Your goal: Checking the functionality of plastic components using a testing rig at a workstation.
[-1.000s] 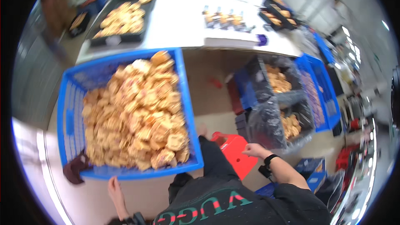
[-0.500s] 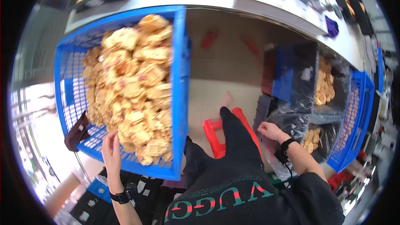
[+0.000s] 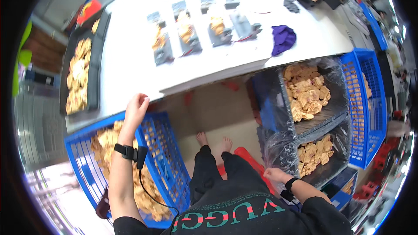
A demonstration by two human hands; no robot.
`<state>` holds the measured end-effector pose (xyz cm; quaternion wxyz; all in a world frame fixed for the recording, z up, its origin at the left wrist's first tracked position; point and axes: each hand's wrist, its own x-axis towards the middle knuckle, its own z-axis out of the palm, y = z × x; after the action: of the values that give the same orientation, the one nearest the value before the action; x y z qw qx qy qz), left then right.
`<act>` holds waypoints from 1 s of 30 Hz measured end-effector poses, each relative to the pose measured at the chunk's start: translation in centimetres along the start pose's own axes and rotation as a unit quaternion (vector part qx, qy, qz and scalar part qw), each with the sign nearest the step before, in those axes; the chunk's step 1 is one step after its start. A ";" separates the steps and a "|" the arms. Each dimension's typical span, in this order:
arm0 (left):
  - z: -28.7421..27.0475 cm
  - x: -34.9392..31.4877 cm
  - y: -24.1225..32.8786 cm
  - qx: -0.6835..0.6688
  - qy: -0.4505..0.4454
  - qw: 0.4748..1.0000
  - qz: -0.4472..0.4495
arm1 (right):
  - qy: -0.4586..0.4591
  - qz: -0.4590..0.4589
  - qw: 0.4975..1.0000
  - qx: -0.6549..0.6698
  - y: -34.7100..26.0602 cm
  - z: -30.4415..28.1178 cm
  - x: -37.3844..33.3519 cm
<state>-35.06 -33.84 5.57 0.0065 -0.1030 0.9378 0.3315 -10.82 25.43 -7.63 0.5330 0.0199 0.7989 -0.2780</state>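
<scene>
My left hand [image 3: 137, 106] is raised over the far rim of a blue basket [image 3: 153, 169], close to the front edge of the white table [image 3: 126, 76]. Its fingers are curled together, and whether anything small is between them I cannot make out. Golden, lumpy biscuit-like pieces [image 3: 150, 200] fill the basket beneath that forearm. By my right thigh, my right hand [image 3: 275, 175] is closed beside the clear plastic lining [image 3: 278, 150] of a dark bin. What it holds, if anything, is hidden. Similar pieces [image 3: 314, 154] lie in this bin.
Several small grey scale-like devices [image 3: 188, 39] stand on the table, most bearing pieces. A black tray [image 3: 93, 82] of pieces is at the left; a purple cloth [image 3: 283, 40] lies at the right. Another lined bin [image 3: 335, 113] and blue basket [image 3: 376, 135] stand right. A red stool [image 3: 250, 159] is beneath me.
My view has shifted forward, bringing more of the table into sight. My left hand has gone from the blue basket's near side to the table's edge. My right hand stays beside the lined bin.
</scene>
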 end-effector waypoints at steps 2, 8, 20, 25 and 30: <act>0.4 3.0 -3.9 -0.009 0.005 0.999 -0.049 | -0.008 0.026 1.000 0.004 1.1 2.2 -0.1; 0.7 8.0 -9.8 -0.138 -0.149 0.971 -0.127 | -0.027 -0.146 0.986 -0.072 1.6 9.0 2.1; -2.1 8.2 -6.8 -0.100 -0.229 0.909 -0.334 | 0.253 0.171 0.936 0.176 7.1 -1.6 17.2; 0.4 11.7 -4.5 -0.057 -0.229 0.914 -0.330 | 0.298 0.208 0.917 0.163 9.1 1.7 20.2; 3.5 15.8 -2.7 -0.020 -0.253 0.920 -0.298 | 0.320 0.251 0.899 0.162 9.0 9.1 21.8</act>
<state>-50.17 -36.72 -0.11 0.3400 -0.2901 0.8240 0.3482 -9.57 23.05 -32.75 0.2906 0.3941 0.8384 -0.2393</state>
